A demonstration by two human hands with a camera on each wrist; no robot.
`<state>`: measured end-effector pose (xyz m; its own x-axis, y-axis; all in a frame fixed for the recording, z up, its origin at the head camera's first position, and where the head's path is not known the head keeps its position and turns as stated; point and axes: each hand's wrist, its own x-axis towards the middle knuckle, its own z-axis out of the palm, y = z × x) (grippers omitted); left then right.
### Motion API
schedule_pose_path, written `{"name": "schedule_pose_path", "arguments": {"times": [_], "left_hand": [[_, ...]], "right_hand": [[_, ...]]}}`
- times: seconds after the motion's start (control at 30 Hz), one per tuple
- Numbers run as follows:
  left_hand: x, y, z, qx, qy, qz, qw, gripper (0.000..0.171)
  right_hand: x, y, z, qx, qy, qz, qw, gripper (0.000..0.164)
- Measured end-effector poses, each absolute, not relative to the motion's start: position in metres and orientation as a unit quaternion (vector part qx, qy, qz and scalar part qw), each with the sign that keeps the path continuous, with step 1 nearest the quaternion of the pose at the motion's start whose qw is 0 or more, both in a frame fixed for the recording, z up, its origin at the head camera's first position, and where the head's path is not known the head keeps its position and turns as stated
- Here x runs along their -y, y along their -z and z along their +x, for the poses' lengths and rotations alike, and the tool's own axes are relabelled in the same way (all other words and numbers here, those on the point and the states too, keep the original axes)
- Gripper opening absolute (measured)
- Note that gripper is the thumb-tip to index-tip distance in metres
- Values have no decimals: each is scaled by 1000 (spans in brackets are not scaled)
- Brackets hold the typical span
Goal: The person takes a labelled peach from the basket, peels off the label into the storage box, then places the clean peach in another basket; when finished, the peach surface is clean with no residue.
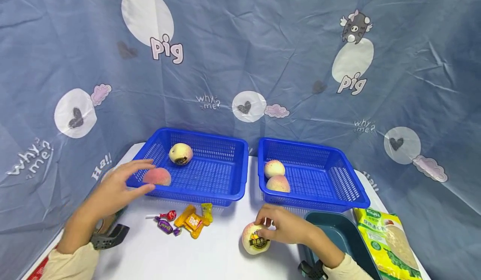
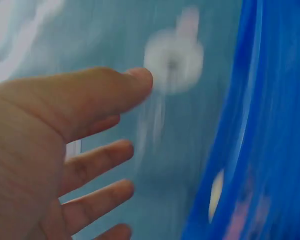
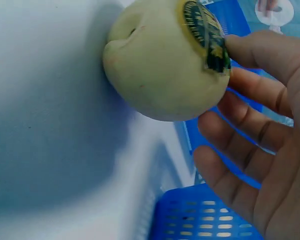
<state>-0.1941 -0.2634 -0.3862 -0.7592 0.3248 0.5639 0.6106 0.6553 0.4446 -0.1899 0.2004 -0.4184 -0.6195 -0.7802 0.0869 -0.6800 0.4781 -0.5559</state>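
A pale peach (image 1: 249,239) with a dark and gold label stands on the white table, its stem hollow turned sideways in the right wrist view. My right hand (image 1: 287,226) holds it from the right, thumb at the label and fingers curled toward its far side. Over the left corner of the left blue basket (image 1: 210,194), my left hand (image 1: 117,188) is spread with nothing in it, thumb and fingers apart. Just beyond its thumb a pink peach (image 1: 159,176) lies in that basket, with a labelled yellowish peach (image 1: 180,152) behind it.
Two peaches sit at the left end of the right blue basket (image 1: 319,175). Wrapped candies (image 1: 193,221) and a red lollipop (image 1: 170,215) lie before the left basket. A dark green tray (image 1: 330,218) and a yellow Knorr bag (image 1: 391,242) are at right. Patterned cloth (image 1: 210,62) hangs behind.
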Motion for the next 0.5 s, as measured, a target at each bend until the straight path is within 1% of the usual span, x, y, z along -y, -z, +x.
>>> {"name": "schedule_pose_path", "arguments": {"times": [0.07,0.1,0.2,0.27,0.33,0.43,0.5], "left_hand": [[224,381,-185,864,323,-323,213,48],[204,383,-180,855,325,-353,198,48],[141,396,-165,851,312,-409,110,48],[104,412,-157,860,295,-414,51,59],[75,429,-153,869,279,-409,12,70],[48,452,-156,871,287,-398,-20,83],[37,464,-161,862,315,-396,-25,82]], "right_hand": [[-202,421,-191,-857,288,-418,89,10],[-203,422,-191,-857,291,-416,86,9],[-205,423,-192,-857,297,-415,70,9],[-205,424,-192,-857,296,-418,57,10],[-203,424,-192,-859,293,-417,49,13],[-201,424,-192,-864,289,-409,46,13],[-200,423,-191,-868,291,-400,51,12]]}}
